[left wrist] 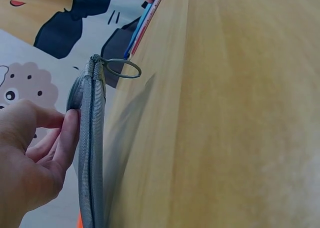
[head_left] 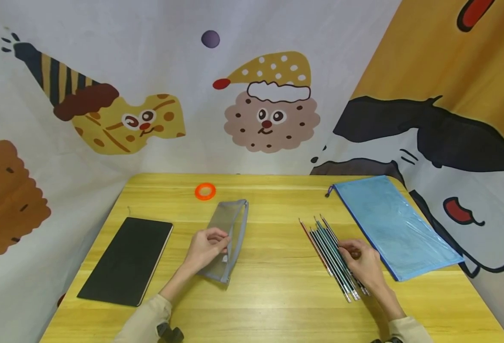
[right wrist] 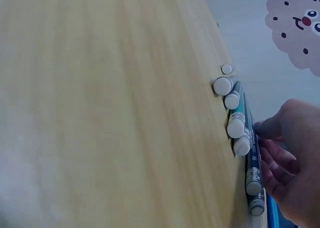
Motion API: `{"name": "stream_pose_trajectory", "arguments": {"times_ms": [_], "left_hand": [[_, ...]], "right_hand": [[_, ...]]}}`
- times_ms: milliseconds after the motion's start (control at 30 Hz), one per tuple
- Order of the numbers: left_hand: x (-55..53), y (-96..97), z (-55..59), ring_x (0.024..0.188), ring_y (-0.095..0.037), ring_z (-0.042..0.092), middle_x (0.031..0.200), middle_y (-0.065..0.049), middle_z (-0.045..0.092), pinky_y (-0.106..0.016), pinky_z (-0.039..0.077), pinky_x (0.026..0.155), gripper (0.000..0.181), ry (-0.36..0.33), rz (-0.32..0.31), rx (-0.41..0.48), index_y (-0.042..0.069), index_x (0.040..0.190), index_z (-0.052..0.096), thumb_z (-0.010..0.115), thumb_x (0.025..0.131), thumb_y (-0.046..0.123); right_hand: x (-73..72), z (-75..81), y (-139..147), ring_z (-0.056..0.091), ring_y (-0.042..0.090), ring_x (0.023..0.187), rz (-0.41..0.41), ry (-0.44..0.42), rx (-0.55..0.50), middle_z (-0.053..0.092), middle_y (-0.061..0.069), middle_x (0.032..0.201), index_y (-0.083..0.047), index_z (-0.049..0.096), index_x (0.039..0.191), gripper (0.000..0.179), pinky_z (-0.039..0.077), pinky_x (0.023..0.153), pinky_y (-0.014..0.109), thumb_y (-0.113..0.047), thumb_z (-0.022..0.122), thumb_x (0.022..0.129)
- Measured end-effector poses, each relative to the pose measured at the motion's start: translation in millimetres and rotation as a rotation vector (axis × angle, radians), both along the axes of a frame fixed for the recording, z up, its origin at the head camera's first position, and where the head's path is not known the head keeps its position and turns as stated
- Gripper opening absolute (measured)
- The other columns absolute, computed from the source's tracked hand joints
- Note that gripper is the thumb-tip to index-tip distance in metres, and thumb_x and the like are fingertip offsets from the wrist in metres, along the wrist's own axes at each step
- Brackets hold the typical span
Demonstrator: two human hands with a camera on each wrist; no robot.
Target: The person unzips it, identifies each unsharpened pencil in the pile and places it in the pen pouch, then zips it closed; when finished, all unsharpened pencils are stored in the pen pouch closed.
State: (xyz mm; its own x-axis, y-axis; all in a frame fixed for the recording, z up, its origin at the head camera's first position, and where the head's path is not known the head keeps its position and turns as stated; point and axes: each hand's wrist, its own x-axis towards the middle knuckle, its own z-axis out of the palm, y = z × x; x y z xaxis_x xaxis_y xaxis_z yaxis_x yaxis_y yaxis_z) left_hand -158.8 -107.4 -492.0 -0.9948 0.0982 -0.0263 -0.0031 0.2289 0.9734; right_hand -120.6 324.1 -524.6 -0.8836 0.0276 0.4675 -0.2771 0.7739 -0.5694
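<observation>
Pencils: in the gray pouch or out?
Out. In the head view, the pencils lie on the table by the right hand, apart from the pouch at the left hand.

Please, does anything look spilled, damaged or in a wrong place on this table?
Nothing looks spilled or damaged. Only the pencils look slightly untidy: they lie side by side near the right hand, but their ends do not line up. The left hand holds the pouch; nothing odd there.
</observation>
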Motion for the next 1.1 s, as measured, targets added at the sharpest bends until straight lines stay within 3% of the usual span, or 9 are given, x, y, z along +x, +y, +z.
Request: {"name": "stream_pose_trajectory", "arguments": {"times_ms": [200, 367, 600, 800, 1100], "left_hand": [[-0.2, 0.9, -1.2, 0.070, -0.025, 0.073, 0.089, -0.021, 0.074, -0.033, 0.066, 0.064, 0.013, -0.009, -0.007, -0.003, -0.008, 0.097, 0.071, 0.073, 0.088, 0.000], [-0.4, 3.1, -1.6, 0.070, -0.025, 0.073, 0.089, -0.023, 0.073, -0.031, 0.066, 0.064, 0.011, -0.010, 0.008, -0.032, -0.009, 0.097, 0.070, 0.072, 0.088, -0.003], [-1.5, 4.3, -3.5, 0.071, -0.030, 0.073, 0.088, -0.025, 0.073, -0.035, 0.066, 0.065, 0.010, -0.016, 0.018, -0.041, -0.010, 0.096, 0.070, 0.071, 0.088, -0.005], [-1.2, 1.3, -4.0, 0.069, -0.025, 0.073, 0.087, -0.021, 0.074, -0.028, 0.066, 0.062, 0.010, -0.008, -0.004, -0.011, -0.007, 0.096, 0.071, 0.073, 0.088, -0.001], [-1.2, -0.4, -2.1, 0.068, -0.021, 0.072, 0.087, -0.019, 0.074, -0.028, 0.066, 0.062, 0.010, -0.011, -0.017, -0.010, -0.007, 0.096, 0.071, 0.072, 0.089, 0.000]], "right_hand": [[-0.9, -1.5, 1.9, 0.062, -0.001, 0.066, -0.039, -0.028, 0.029, 0.071, 0.004, 0.082, -0.009, 0.078, 0.090, 0.012, 0.050, 0.058, 0.004, 0.000, 0.081, 0.081], [-3.2, -1.1, 1.7, 0.055, -0.002, 0.061, -0.082, -0.054, 0.072, 0.068, 0.002, 0.077, -0.011, 0.077, 0.084, 0.008, 0.050, 0.055, 0.014, -0.006, 0.083, 0.081], [-5.1, 0.1, -5.6, 0.050, 0.003, 0.062, -0.129, -0.079, 0.105, 0.061, -0.001, 0.069, -0.011, 0.074, 0.079, 0.012, 0.043, 0.055, 0.022, -0.010, 0.086, 0.078], [-7.0, 2.2, -10.1, 0.052, 0.010, 0.064, -0.164, -0.131, 0.091, 0.063, 0.002, 0.071, -0.009, 0.071, 0.076, 0.013, 0.044, 0.058, 0.025, -0.014, 0.080, 0.083], [-3.7, 19.9, -11.3, 0.051, 0.004, 0.061, -0.076, -0.184, 0.023, 0.064, 0.006, 0.073, -0.001, 0.067, 0.089, 0.010, 0.046, 0.053, 0.020, -0.010, 0.068, 0.094]]}}
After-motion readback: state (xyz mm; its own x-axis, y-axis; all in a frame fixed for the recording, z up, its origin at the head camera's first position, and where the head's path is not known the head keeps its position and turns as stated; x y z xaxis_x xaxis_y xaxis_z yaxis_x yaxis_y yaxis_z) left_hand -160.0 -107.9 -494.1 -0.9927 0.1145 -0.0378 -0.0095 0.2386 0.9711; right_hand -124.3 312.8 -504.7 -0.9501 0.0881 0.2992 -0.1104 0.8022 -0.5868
